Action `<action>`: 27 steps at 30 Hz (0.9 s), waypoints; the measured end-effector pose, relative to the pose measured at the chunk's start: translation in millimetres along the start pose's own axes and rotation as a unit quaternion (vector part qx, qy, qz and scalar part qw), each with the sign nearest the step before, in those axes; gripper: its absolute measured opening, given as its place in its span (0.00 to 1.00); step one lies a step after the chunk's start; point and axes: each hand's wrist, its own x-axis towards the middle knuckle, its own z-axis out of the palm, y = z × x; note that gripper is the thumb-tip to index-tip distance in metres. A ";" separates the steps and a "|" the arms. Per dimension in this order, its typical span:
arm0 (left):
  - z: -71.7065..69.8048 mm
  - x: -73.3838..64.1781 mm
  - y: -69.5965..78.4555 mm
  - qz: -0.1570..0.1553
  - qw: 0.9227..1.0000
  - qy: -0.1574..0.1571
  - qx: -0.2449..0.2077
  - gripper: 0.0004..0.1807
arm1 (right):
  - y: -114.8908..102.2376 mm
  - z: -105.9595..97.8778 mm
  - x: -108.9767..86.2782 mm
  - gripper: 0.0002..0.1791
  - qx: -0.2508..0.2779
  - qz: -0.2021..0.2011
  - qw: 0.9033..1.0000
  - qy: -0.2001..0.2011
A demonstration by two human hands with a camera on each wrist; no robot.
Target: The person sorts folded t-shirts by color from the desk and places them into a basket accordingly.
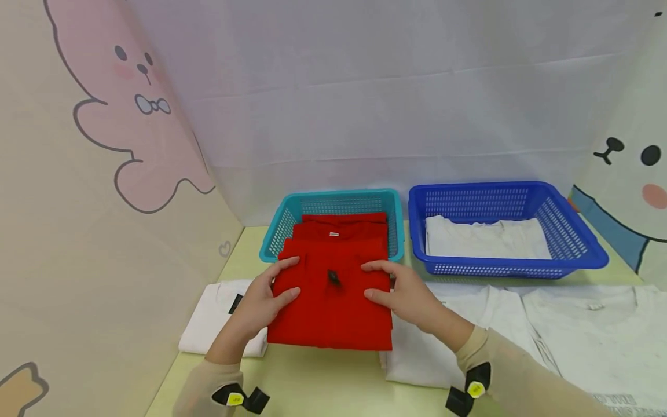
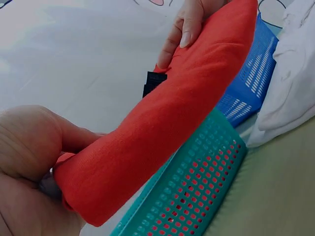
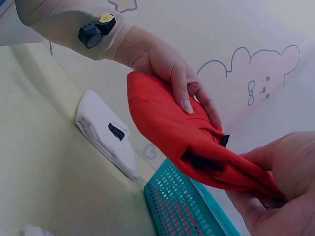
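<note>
Both hands hold a folded red shirt (image 1: 328,313) in the air, just in front of the teal basket (image 1: 398,226). My left hand (image 1: 263,298) grips its left side, thumb on top. Opposite it, my right hand (image 1: 409,292) grips the right side the same way. A small dark tag shows on the shirt's upper face. Behind it, more folded red shirts (image 1: 341,233) lie in the teal basket. The right wrist view shows the fold's open end at the right hand (image 3: 290,182). In the left wrist view the left fingers are partly hidden by the cloth.
A blue basket (image 1: 578,231) at the back right holds folded white cloth (image 1: 484,240). One folded white shirt (image 1: 213,318) with a black tag lies at the left. White shirts (image 1: 594,324) lie spread on the table at the right. A fabric wall stands behind the baskets.
</note>
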 end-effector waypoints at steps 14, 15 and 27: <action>-10.8 68.2 5.1 0.023 0.998 -0.010 -0.052 0.32 | 2.3 -36.5 64.8 0.27 0.044 0.017 0.998 -0.031; -11.8 73.9 5.2 0.024 0.998 -0.011 -0.058 0.32 | 1.9 -38.1 69.6 0.27 0.044 0.019 0.998 -0.030; -15.8 142.8 6.8 0.013 0.996 0.002 -0.085 0.31 | 10.2 -56.1 125.2 0.29 0.057 0.034 0.998 -0.007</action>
